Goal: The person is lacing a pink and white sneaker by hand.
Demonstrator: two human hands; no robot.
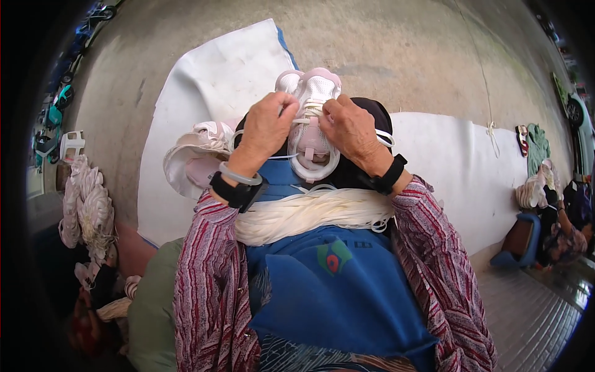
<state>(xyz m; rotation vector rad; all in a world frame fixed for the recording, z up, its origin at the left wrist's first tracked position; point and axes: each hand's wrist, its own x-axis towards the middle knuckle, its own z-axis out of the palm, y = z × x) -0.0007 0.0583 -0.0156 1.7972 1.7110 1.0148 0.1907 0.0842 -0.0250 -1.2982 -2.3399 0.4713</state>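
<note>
Rough concrete floor (409, 56) spreads wide ahead, with a white sheet (211, 80) laid across it and open ground beyond its far edge. Up close, the left hand (268, 127) pinches a thin white lace (305, 118) on a pale pink sneaker (310, 121), and the right hand (350, 127) grips the same lace from the other side, both held over the lap. A thick bundle of white laces (310, 214) drapes across the blue apron (334, 291). More pink shoes (198, 152) sit left, partly hidden behind the wrist. Fingertips vanish into the lacing.
</note>
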